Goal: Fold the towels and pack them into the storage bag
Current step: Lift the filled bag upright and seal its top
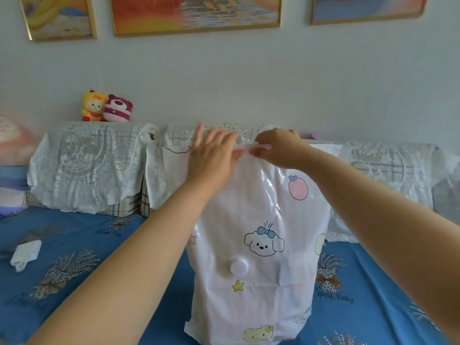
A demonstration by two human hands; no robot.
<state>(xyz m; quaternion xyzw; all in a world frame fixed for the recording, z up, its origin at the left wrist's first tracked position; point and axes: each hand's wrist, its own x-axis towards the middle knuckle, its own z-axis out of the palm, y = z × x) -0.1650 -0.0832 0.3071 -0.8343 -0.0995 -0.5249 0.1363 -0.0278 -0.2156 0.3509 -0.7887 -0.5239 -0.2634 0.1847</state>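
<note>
A white plastic storage bag (258, 220) with cartoon puppies, a star and a round white valve (239, 266) stands upright on the blue sheet, bulging with contents I cannot make out. My left hand (214, 155) rests against its top edge, fingers spread upward and thumb pressing the seal strip. My right hand (276, 148) pinches that same strip (251, 147) just to the right. No towel is visible outside the bag.
A small white clip-like object (25, 253) lies on the blue patterned sheet (87, 257) at the left. Lace-covered cushions (84, 165) line the back. Two plush toys (107, 107) sit on the ledge above them.
</note>
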